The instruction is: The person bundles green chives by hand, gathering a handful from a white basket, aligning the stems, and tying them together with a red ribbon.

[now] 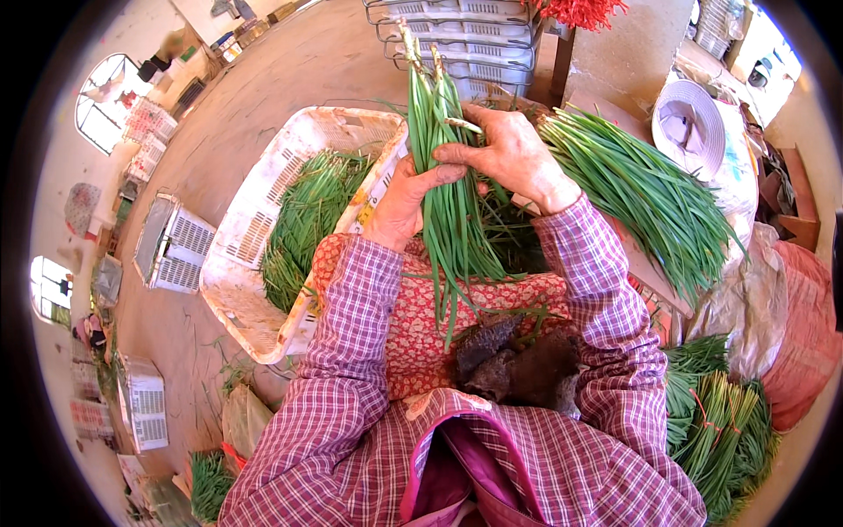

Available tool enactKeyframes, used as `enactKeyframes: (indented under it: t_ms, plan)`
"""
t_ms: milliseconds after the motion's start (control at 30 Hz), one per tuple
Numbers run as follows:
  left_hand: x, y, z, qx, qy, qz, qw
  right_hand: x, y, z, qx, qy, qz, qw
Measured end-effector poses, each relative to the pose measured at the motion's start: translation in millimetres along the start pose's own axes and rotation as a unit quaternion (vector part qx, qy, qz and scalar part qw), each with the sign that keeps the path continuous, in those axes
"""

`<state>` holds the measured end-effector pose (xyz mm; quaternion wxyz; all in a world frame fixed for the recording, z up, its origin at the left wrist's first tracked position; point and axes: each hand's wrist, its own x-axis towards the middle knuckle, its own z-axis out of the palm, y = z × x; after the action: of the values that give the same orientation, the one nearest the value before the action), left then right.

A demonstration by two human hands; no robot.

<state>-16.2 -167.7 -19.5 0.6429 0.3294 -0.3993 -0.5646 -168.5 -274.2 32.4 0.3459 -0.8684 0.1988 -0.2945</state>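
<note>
A bunch of Chinese chives [457, 220] stands upright before me, pale stem ends up and green leaves hanging over my lap. My left hand [402, 200] is closed round its middle, thumb across the front. On the bunch's right side, my right hand [518, 154] is closed in a pinch, its thumb near the left thumb. A pale chive stalk [464, 126] juts sideways from the right hand's fingers across the bunch. To the right, a larger pile of Chinese chives [637, 193] lies on a board [659, 279].
A dirty white plastic basket [241, 303] with loose greens stands at my left. Stacked crates [470, 44] rise ahead, near red ties [584, 10]. A sun hat [689, 130] lies beyond the pile. Tied chive bundles [720, 422] sit at lower right; dark gloves or cloth [527, 373] rest on my lap.
</note>
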Motion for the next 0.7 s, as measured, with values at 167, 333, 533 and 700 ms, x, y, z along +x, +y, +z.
enactKeyframes:
  t_ms: [167,333,533,700]
  plan:
    - [-2.4,-5.0,-3.2,-0.035,0.01,-0.01,0.999,-10.1,-4.5,1.9,0.052,0.015,-0.009,0.999]
    - [-1.8,-9.7,-18.7,-0.002,0.045,-0.021,0.999,-2.8,0.1,1.1,-0.039,0.006,-0.012,0.999]
    - [-2.9,-1.8,-18.1,-0.009,0.044,-0.016,0.999,14.5,6.6,-4.6,-0.267,0.092,-0.112,0.953]
    - [-5.2,-6.9,-39.2,0.022,0.046,0.018,0.999,34.7,4.1,-48.8,-0.263,0.071,-0.113,0.955]
